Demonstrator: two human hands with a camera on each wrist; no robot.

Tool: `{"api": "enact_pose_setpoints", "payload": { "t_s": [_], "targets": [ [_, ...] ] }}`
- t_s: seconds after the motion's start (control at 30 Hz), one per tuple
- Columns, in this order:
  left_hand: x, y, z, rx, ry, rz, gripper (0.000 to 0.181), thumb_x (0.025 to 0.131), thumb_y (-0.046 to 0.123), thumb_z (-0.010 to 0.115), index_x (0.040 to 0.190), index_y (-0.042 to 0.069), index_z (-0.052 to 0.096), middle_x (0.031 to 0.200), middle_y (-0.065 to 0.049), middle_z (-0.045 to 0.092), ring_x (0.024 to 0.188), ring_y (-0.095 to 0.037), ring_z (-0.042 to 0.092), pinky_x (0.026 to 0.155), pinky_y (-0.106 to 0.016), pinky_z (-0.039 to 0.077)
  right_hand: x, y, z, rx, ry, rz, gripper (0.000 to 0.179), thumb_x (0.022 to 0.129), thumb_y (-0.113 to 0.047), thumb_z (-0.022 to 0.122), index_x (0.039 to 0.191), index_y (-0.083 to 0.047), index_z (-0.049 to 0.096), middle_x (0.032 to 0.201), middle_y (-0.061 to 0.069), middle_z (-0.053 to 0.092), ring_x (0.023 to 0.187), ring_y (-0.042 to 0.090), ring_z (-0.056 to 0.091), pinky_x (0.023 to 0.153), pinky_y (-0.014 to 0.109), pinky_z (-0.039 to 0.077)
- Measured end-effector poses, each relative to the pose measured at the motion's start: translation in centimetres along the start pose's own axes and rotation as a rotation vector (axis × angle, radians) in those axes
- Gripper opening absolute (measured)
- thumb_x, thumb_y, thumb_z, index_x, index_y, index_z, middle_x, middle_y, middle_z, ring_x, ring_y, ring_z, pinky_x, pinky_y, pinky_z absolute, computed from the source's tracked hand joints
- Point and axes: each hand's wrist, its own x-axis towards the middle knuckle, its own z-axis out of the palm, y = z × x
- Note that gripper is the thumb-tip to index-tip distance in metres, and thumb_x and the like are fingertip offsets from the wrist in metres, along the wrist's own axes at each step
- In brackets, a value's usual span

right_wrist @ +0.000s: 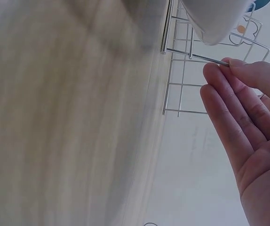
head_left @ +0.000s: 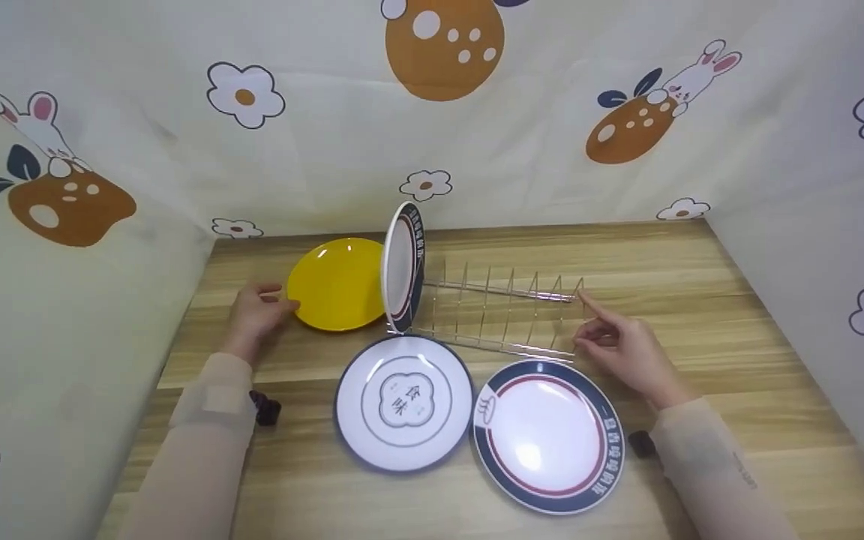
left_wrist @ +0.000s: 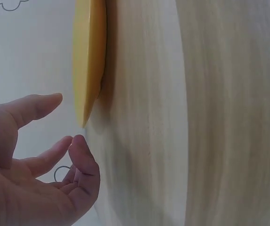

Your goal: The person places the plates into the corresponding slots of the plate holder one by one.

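Note:
A yellow plate (head_left: pixel 336 285) lies at the back left of the table. My left hand (head_left: pixel 258 315) is at its left rim, thumb and fingers spread apart; in the left wrist view, the yellow plate's edge (left_wrist: pixel 89 61) shows just beyond the fingertips. A metal wire dish rack (head_left: pixel 507 311) stands in the middle. At its right end, my right hand (head_left: pixel 623 349) pinches an end wire between thumb and fingers, as the right wrist view shows. One white plate with a dark patterned rim (head_left: pixel 403 266) stands upright in the rack's left end.
In front of the rack lie a white plate with a thin blue rim (head_left: pixel 403 450) and a white plate with a wide dark rim (head_left: pixel 548 435), side by side. A patterned cloth (head_left: pixel 327 165) hangs behind and on both sides of the wooden table (head_left: pixel 747 337).

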Motion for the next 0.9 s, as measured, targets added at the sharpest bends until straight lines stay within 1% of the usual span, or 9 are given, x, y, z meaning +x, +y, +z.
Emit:
{"api": "enact_pose_setpoints", "payload": {
  "t_s": [0.07, 0.17, 0.3, 0.43, 0.53, 0.63, 0.73, 0.83, 0.9],
  "targets": [
    [0.1, -0.1, 0.3, -0.010, -0.026, -0.022, 0.067, 0.089, 0.024, 0.065, 0.144, 0.002, 0.035, 0.144, -0.021, 0.041, 0.124, -0.031, 0.046, 0.107, -0.039, 0.043, -0.1, 0.0, 0.0, 0.002, 0.001, 0.006, 0.081, 0.078, 0.001, 0.074, 0.147, -0.020, 0.038, 0.092, -0.001, 0.073, 0.087, 0.011, 0.070, 0.082, 0.021, 0.056],
    [0.3, -0.4, 0.6, -0.024, -0.054, -0.033, 0.067, 0.090, 0.023, 0.064, 0.144, 0.000, 0.034, 0.142, -0.021, 0.042, 0.122, -0.029, 0.048, 0.107, -0.037, 0.043, -0.1, -0.5, 0.0, 0.017, -0.001, 0.028, 0.081, 0.078, 0.004, 0.073, 0.147, -0.018, 0.038, 0.092, 0.005, 0.073, 0.088, 0.017, 0.070, 0.083, 0.025, 0.056],
    [0.5, -0.9, 0.8, -0.009, -0.061, -0.040, 0.063, 0.091, 0.021, 0.063, 0.143, -0.002, 0.035, 0.143, -0.020, 0.043, 0.125, -0.030, 0.047, 0.109, -0.038, 0.041, -0.2, -0.5, 0.1, 0.039, 0.000, 0.040, 0.081, 0.078, 0.005, 0.073, 0.147, -0.018, 0.038, 0.093, 0.009, 0.072, 0.089, 0.023, 0.070, 0.084, 0.028, 0.057],
    [0.6, -1.1, 1.0, -0.008, -0.060, -0.050, 0.060, 0.091, 0.018, 0.062, 0.142, -0.001, 0.037, 0.142, -0.019, 0.044, 0.125, -0.029, 0.047, 0.110, -0.038, 0.041, -0.2, 0.0, 0.1, 0.044, -0.006, 0.046, 0.082, 0.078, 0.000, 0.075, 0.147, -0.023, 0.038, 0.093, 0.005, 0.072, 0.089, 0.017, 0.070, 0.083, 0.025, 0.056],
    [0.5, -1.2, 1.2, -0.015, -0.054, -0.040, 0.059, 0.090, 0.015, 0.062, 0.141, -0.003, 0.038, 0.140, -0.020, 0.045, 0.122, -0.028, 0.048, 0.108, -0.037, 0.042, -0.2, 0.0, 0.1, 0.026, -0.004, 0.039, 0.081, 0.078, -0.001, 0.075, 0.147, -0.023, 0.038, 0.093, 0.003, 0.073, 0.088, 0.015, 0.070, 0.082, 0.023, 0.056],
    [0.3, -1.3, 1.2, -0.037, -0.045, -0.044, 0.060, 0.089, 0.014, 0.060, 0.141, -0.003, 0.036, 0.140, -0.020, 0.045, 0.119, -0.027, 0.048, 0.106, -0.035, 0.043, -0.2, 0.0, 0.1, 0.006, 0.005, 0.027, 0.079, 0.078, -0.001, 0.075, 0.146, -0.021, 0.040, 0.091, 0.000, 0.073, 0.086, 0.013, 0.070, 0.080, 0.022, 0.057],
    [0.2, -1.2, 1.1, -0.080, -0.040, -0.057, 0.061, 0.090, 0.014, 0.056, 0.143, -0.001, 0.031, 0.140, -0.019, 0.043, 0.118, -0.025, 0.049, 0.103, -0.033, 0.044, -0.1, 0.0, 0.2, -0.004, 0.011, 0.020, 0.078, 0.078, 0.000, 0.075, 0.146, -0.019, 0.041, 0.090, -0.002, 0.073, 0.086, 0.013, 0.070, 0.079, 0.021, 0.057],
    [0.2, -1.0, 1.0, -0.172, -0.048, -0.060, 0.062, 0.091, 0.012, 0.053, 0.146, 0.002, 0.026, 0.142, -0.019, 0.040, 0.115, -0.023, 0.050, 0.101, -0.032, 0.047, -0.1, -0.1, 0.1, 0.003, 0.013, 0.022, 0.078, 0.078, 0.000, 0.075, 0.145, -0.019, 0.041, 0.090, -0.001, 0.073, 0.086, 0.013, 0.070, 0.079, 0.021, 0.056],
    [0.2, -0.8, 0.9, -0.251, -0.059, -0.055, 0.063, 0.091, 0.009, 0.051, 0.147, 0.003, 0.023, 0.141, -0.019, 0.039, 0.111, -0.021, 0.052, 0.100, -0.032, 0.049, -0.1, -0.1, 0.0, 0.008, 0.009, 0.029, 0.078, 0.078, -0.001, 0.075, 0.146, -0.019, 0.041, 0.091, -0.001, 0.073, 0.086, 0.013, 0.070, 0.080, 0.021, 0.056]
  ]
}}
